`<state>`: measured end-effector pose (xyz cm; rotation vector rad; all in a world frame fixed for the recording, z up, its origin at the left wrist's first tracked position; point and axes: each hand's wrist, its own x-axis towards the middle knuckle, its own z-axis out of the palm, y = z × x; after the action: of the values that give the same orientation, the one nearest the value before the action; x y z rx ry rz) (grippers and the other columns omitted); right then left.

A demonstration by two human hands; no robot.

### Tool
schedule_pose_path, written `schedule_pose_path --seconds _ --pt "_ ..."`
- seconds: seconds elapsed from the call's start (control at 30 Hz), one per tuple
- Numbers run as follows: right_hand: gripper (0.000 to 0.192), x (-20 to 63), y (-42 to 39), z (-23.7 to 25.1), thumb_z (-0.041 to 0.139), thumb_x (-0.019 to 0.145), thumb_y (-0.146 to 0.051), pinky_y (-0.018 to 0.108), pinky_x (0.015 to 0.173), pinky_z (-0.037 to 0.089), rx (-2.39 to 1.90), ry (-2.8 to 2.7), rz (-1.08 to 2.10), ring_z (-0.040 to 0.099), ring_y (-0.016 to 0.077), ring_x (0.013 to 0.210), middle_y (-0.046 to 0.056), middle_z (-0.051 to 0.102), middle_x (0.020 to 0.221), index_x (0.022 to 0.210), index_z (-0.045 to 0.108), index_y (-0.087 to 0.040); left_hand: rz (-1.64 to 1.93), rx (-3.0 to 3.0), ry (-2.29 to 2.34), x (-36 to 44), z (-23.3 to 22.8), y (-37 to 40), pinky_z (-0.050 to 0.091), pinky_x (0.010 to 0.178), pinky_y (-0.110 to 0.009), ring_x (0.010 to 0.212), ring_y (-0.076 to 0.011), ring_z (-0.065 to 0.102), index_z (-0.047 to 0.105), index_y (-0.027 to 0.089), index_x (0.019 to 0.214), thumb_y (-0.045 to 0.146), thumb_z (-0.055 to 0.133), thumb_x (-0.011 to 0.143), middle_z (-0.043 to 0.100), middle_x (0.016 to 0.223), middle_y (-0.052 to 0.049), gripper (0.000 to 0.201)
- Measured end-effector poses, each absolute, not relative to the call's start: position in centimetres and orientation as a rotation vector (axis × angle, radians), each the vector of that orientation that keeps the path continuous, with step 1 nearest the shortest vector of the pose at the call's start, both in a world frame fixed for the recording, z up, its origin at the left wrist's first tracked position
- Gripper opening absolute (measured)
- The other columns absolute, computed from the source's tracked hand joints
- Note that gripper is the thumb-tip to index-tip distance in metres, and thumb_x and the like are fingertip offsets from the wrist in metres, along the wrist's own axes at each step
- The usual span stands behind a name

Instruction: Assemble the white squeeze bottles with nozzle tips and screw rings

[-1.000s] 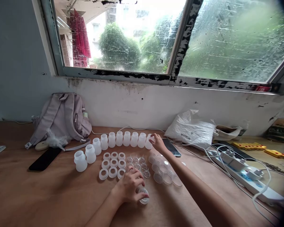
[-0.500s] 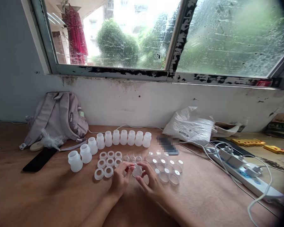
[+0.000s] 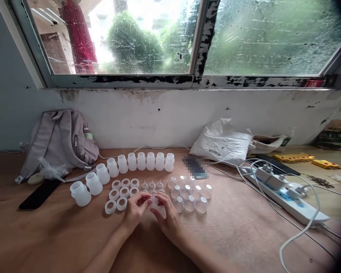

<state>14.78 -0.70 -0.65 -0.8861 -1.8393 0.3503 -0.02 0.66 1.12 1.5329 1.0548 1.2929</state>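
From here, left to right: one backpack (image 3: 61,136) at the bench's back-left, one black slab (image 3: 39,196) before it. Ten white bottles (image 3: 141,162) arc toward the back edge. Eight rings (image 3: 114,194) visible; the left hand (image 3: 136,207) may hide more. Its fingers pinch nearly closed on one translucent piece (image 3: 155,202), mid-bench, shape unclear. Right hand (image 3: 168,213) half open, fingers curled about it; can't tell if gripping. Three clear fittings (image 3: 152,184) show behind, others blocked. Clear cups (image 3: 189,204): three in front, rear ones overlap, uncountable. One phone (image 3: 197,168), pixelated. Bench front edge out of view.
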Motion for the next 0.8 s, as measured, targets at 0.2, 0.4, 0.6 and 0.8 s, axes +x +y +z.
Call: schedule_pose_path --seconds 0.2,0.4,0.6,0.8 --pt "0.032 14.7 -0.7 -0.6 0.047 0.082 -0.017 0.038 0.085 0.046 -0.844 -1.839 0.318 0.049 0.0227 0.106 0.012 0.05 0.111 0.113 0.042 -0.02 1.312 1.552 1.058 0.0 1.6 0.7 0.049 0.066 -0.025 0.071 -0.0157 0.06 0.062 0.016 0.079 0.03 0.059 0.072 0.065 0.075 -0.004 0.016" --pt "0.031 14.9 -0.7 -0.1 0.045 0.083 -0.016 0.038 0.087 0.045 -0.806 -1.863 0.336 0.047 0.0225 0.108 0.012 0.049 0.112 0.114 0.041 -0.019 1.329 1.611 1.08 -0.1 2.1 0.4 0.05 0.064 -0.026 0.07 -0.0166 0.06 0.062 0.016 0.078 0.029 0.059 0.073 0.065 0.074 -0.006 0.014" --pt "0.032 14.8 -0.8 0.0 0.05 0.081 -0.019 0.035 0.079 0.048 -0.798 -1.829 0.426 0.051 0.0211 0.098 0.011 0.048 0.106 0.111 0.041 -0.02 1.431 1.885 1.165 -0.1 2.1 -0.3 0.045 0.06 -0.023 0.065 -0.013 0.056 0.06 0.017 0.075 0.022 0.054 0.076 0.059 0.068 -0.002 0.009" --pt "0.03 14.6 -1.2 0.6 0.053 0.079 -0.022 0.031 0.073 0.049 -0.79 -1.733 0.611 0.054 0.017 0.084 0.008 0.051 0.099 0.108 0.044 -0.021 1.457 1.815 1.148 -0.1 1.8 0.0 0.043 0.057 -0.023 0.062 -0.0124 0.054 0.061 0.017 0.074 0.023 0.055 0.075 0.058 0.067 -0.001 0.008"
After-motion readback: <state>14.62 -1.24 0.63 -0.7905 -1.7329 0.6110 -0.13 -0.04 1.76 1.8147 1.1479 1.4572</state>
